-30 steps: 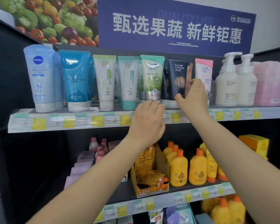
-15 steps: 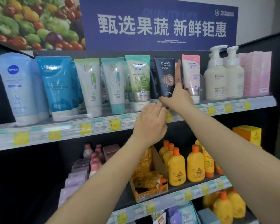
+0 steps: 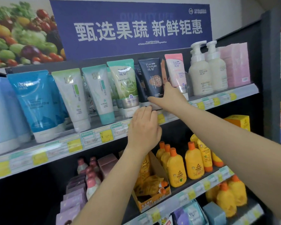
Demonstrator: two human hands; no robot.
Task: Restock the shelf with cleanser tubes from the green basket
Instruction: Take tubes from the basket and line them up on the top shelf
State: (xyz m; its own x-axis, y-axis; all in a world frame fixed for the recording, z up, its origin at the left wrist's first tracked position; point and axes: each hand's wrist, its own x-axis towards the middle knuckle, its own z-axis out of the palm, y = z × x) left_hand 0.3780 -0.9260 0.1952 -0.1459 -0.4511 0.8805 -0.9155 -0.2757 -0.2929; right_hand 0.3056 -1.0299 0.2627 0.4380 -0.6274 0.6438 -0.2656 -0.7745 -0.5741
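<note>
A row of cleanser tubes stands cap-down on the upper shelf (image 3: 94, 138). My right hand (image 3: 170, 99) is shut on the lower part of a dark navy tube (image 3: 150, 78), thumb across its front, holding it upright between a green tube (image 3: 125, 82) and a pink tube (image 3: 175, 70). My left hand (image 3: 143, 127) rests against the shelf's price rail just below, its bent fingertips touching the area of the navy tube's cap. Its palm is hidden. The green basket is out of view.
White pump bottles (image 3: 199, 73) and pink boxes (image 3: 235, 65) stand right of the tubes. Blue and white tubes (image 3: 32, 101) fill the left. The lower shelf holds yellow bottles (image 3: 193, 163) and a cardboard display box (image 3: 152, 192). A black side panel (image 3: 269, 78) closes the right.
My right hand slid from the navy tube's right side down to its lower part and now grips it. My left hand stayed at the rail. My view moved closer.
</note>
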